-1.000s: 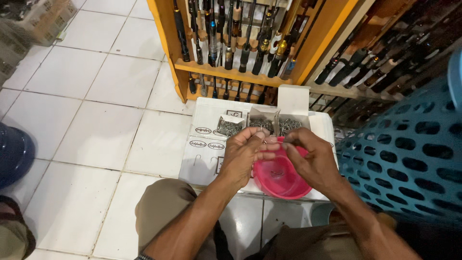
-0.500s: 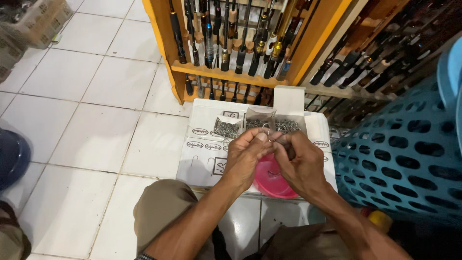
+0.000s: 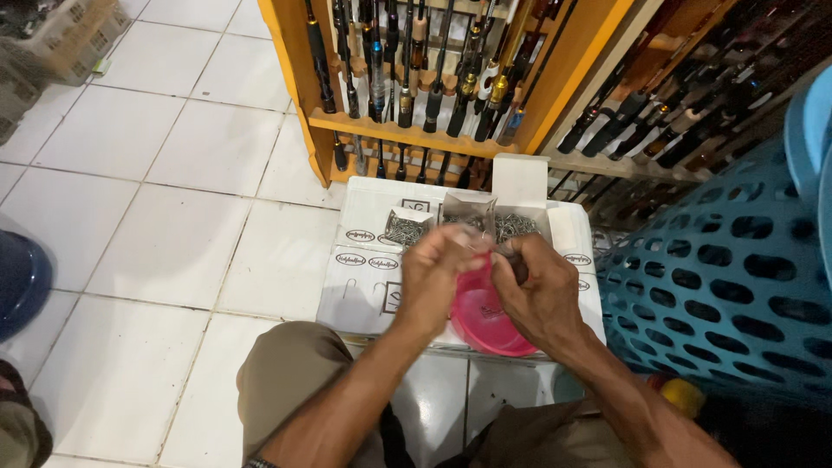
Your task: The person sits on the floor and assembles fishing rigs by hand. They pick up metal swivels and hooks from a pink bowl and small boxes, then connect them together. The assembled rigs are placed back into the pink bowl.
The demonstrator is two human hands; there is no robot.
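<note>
Nearest to me: my knees in tan trousers (image 3: 295, 373), both forearms reaching fwd over them. My left hand (image 3: 438, 277) is curled shut, fingertips pinched on something small; it's blurred, so I can't tell what exactly. My right hand (image 3: 542, 290) is also closed, pinching the same small thing from the other side, so the two hands meet just above the pink bowl (image 3: 485, 312). I'd judge they're held over the bowl so anything dropped lands in it, not on the floor.

The bowl sits on a white cardboard box (image 3: 368, 260), flat-topped w/ printed oval marks, which serves as my surface. It's low & right in front of my knees, prob. so I can work seated. Just past my hands, at the far edge of the box, are open small cartons of tiny metal pieces (image 3: 406, 227), prob. hooks, though too small to be sure. They're within easy reach of both hands.

To my right, touching the box side, a blue plastic basket (image 3: 719, 286) w/ oval holes. Under everything, white tiled floor (image 3: 156, 217). At far left edge, someone else's blue shoe (image 3: 19, 282). Farthest: an orange wooden rack (image 3: 407, 130) holding upright fishing rods (image 3: 433, 78), handles down, w/ more rods leaning off to the right.
</note>
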